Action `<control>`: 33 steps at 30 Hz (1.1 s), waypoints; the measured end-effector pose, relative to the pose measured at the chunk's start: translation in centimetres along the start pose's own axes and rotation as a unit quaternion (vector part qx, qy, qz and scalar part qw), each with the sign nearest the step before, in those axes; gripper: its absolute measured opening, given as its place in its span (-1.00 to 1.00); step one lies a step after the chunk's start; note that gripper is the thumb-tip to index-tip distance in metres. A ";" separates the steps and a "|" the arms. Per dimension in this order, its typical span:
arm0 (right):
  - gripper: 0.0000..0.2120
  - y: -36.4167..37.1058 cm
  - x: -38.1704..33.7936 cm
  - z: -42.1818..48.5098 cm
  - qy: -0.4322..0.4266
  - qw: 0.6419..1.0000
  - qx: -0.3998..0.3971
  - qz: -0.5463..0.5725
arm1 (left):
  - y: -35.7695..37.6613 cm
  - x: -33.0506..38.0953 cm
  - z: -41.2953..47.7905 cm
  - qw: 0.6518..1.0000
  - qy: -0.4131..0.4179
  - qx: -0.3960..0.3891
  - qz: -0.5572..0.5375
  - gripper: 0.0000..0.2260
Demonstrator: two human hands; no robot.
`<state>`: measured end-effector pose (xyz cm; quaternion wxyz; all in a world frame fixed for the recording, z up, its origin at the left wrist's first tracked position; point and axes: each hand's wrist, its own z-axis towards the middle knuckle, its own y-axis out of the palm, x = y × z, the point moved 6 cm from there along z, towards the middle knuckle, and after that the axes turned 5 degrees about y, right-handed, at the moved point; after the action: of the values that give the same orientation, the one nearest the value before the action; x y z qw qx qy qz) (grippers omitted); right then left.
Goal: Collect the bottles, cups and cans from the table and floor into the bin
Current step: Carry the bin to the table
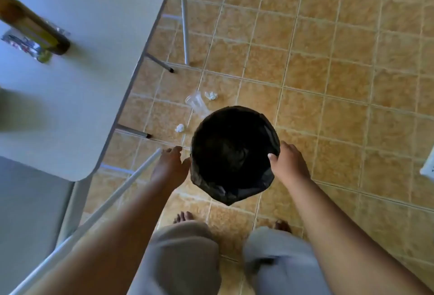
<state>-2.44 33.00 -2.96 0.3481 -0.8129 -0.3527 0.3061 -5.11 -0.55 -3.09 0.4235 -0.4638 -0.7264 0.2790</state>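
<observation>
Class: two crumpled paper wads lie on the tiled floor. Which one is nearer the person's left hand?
The wad by the table leg is nearer the left hand; the other wad lies farther off, beside the clear cup.

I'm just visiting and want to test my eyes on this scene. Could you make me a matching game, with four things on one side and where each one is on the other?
Things:
1. brown bottle
2. clear plastic cup
3. bin
4. crumpled paper ball

Places:
A. between the two hands
B. lying on the floor just beyond the bin
C. on the table
D. on the floor near the table's edge

Pairs: 1-C, 2-B, 3-A, 4-D
</observation>
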 end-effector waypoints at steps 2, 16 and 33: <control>-0.58 0.9 0.2 0.6 0.011 0.999 0.047 -0.004 | 2.5 -0.4 1.0 0.999 -0.015 -0.033 -0.015 -0.47; -0.73 -5.0 -2.0 -2.7 0.000 0.996 0.088 0.010 | -1.8 2.6 -2.2 0.990 -0.074 0.014 -0.121 -0.79; -0.68 -32.8 -16.9 -24.0 -0.127 0.982 0.133 0.034 | -34.1 10.7 -19.1 0.987 -0.034 0.117 -0.104 -0.85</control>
<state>-5.98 28.00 40.59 0.3946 -0.7258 -0.3222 0.4622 -5.64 -4.73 37.21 0.4767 -0.3234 -0.7470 0.3320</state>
